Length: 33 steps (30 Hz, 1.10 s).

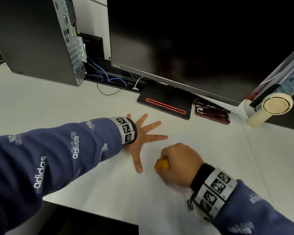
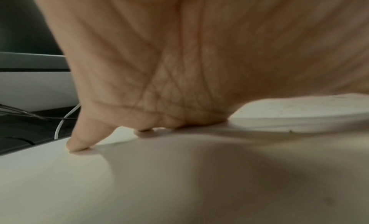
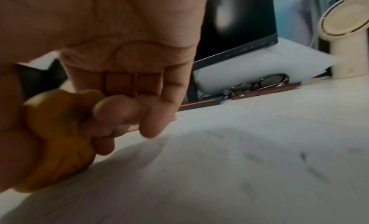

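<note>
A black computer box (image 1: 32, 36) stands at the far left of the white desk (image 1: 58, 102). The left hand (image 1: 141, 138) lies flat on the desk with its fingers straight and spread wide. It holds nothing and just presses down.

Just to its right is a soft-looking yellow lump (image 1: 162, 164), maybe a sponge or a rubber. The right hand (image 1: 180, 163) has its fingers and thumb curled tight round the lump. The bottom of the lump touches the desk. Small dark marks (image 3: 303, 156) show on the white near it.

I think this is the rubbing step, with the lump pushed on the white to clean it. The next move needs the right hand to slide the lump over to the marks and press hard, with the left hand flat to steady things.

Behind the hands are a dark screen (image 1: 193, 39) and glasses (image 3: 259, 85). A cream fan (image 1: 277, 106) stands at the far right.
</note>
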Tool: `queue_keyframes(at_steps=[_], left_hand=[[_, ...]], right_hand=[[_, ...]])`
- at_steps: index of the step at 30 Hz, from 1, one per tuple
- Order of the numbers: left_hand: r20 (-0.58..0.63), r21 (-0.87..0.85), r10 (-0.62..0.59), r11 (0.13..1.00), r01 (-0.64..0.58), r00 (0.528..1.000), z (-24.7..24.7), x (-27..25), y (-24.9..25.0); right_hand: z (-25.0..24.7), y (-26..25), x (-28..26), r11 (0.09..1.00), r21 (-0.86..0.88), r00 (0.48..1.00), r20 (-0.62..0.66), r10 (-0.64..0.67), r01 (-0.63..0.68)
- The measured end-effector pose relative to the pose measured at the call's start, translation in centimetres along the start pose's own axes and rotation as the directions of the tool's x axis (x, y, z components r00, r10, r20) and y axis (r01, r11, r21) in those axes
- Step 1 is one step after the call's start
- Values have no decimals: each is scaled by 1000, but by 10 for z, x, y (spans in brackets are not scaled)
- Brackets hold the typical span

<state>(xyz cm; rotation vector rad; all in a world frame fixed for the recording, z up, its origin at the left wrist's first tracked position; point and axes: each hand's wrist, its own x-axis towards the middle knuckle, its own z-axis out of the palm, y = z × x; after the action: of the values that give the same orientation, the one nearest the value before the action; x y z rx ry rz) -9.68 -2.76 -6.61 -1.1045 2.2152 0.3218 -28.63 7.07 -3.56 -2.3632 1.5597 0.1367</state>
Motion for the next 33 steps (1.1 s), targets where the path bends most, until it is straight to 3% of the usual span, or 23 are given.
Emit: queue_keyframes(at_steps=[2, 3, 8, 10, 14, 16, 20, 22, 26, 28, 31, 33], left_hand=[[-11, -1, 9, 1000, -9, 1000, 1, 2, -1], [-13, -2, 10, 1000, -10, 1000, 2, 2, -2], [2, -6, -6, 1000, 6, 1000, 0, 1, 0], [0, 2, -6, 1000, 6, 1000, 0, 1, 0], [-2, -4, 2, 1000, -2, 1000, 0, 1, 0], [1, -3, 1, 1000, -1, 1000, 0, 1, -1], [17, -5, -7, 1000, 7, 1000, -2, 0, 2], [13, 2, -8, 1000, 8, 1000, -1, 0, 1], [1, -4, 2, 1000, -2, 1000, 2, 0, -2], [1, -3, 5, 1000, -5, 1000, 0, 2, -1], [4, 1, -3, 1000, 3, 1000, -2, 1, 1], [4, -3, -5, 1000, 5, 1000, -1, 0, 2]], right_hand=[[4, -15, -14, 996, 35, 989, 120, -91, 87], [1, -12, -12, 997, 32, 988, 137, -72, 69], [-15, 33, 24, 984, -1, 981, -83, 177, -177], [-10, 22, 21, 992, -34, 990, -86, 114, -118], [0, -9, -7, 997, 22, 989, 128, -80, 78], [-8, 5, 4, 1000, 18, 994, 108, -10, 9], [-18, 39, 29, 981, -25, 978, -86, 190, -193], [-9, 27, 23, 991, -25, 988, -86, 126, -128], [5, -9, -5, 997, 20, 992, 107, -73, 72], [-2, 3, 2, 1000, 26, 995, 102, -14, 12], [-15, 36, 23, 984, 33, 984, -23, 176, -175], [-15, 42, 28, 972, 15, 968, -93, 235, -234]])
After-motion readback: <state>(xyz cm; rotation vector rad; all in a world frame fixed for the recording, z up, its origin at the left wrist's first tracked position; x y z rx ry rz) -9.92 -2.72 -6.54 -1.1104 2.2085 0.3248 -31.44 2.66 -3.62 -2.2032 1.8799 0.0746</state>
